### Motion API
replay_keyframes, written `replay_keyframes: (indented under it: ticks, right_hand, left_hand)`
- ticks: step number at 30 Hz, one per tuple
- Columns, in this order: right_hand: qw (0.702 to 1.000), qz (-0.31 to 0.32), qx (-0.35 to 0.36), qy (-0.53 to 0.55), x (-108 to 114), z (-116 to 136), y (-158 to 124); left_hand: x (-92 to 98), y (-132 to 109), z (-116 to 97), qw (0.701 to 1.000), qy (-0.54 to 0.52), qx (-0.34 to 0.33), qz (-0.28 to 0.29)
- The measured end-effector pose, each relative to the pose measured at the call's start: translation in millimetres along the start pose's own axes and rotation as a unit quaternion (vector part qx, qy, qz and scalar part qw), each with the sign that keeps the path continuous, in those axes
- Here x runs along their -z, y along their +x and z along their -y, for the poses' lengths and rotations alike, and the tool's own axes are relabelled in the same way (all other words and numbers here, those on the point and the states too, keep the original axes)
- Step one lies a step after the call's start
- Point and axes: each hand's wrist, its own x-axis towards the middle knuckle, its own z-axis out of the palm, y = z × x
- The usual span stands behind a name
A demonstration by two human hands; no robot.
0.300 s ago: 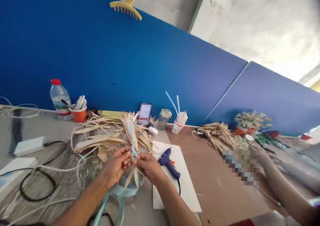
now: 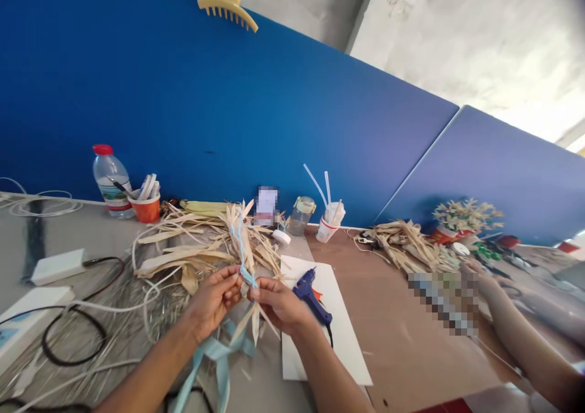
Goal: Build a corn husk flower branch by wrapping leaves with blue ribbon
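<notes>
A bundle of dried corn husk strips (image 2: 245, 248) stands roughly upright between my hands, its loose ends splaying out at top and bottom. Light blue ribbon (image 2: 247, 276) is wound about it, and a long tail of the same ribbon hangs in loops below my wrists. My left hand (image 2: 222, 291) is closed at the bundle's left side, pinching the ribbon with thumb and forefinger. From the right, my right hand (image 2: 274, 300) is closed round the lower part of the bundle, thumb against the ribbon. The fingertips partly hide the ribbon's crossing.
A blue glue gun (image 2: 312, 296) lies on a white board (image 2: 338, 352) beside my right hand. Loose husks (image 2: 183, 261) and cables (image 2: 98, 306) spread to the left. A bottle (image 2: 111, 181) and cups line the partition. Another person's arm (image 2: 516, 328) is at the right.
The view has shifted slightly. My right hand has turned a little at the bundle, and the lower husk ends now fan out further right. Both hands keep their hold.
</notes>
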Motion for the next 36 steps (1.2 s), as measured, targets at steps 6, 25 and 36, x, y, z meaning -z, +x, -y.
replay_keyframes:
  ticks: [6,25,36]
  right_hand:
    - [0.996,-0.081,-0.017,-0.020,11,6,-1]
    - [0.993,-0.067,0.088,0.043,30,36,-20]
    - [0.989,-0.090,0.027,-0.111,6,14,-2]
  left_hand:
    - [-1.0,-3,0,0.999,0.041,0.002,0.011]
    - [-0.2,1,3,0.992,0.108,-0.038,-0.061]
    - [-2.6,0,6,0.991,0.131,0.010,-0.027]
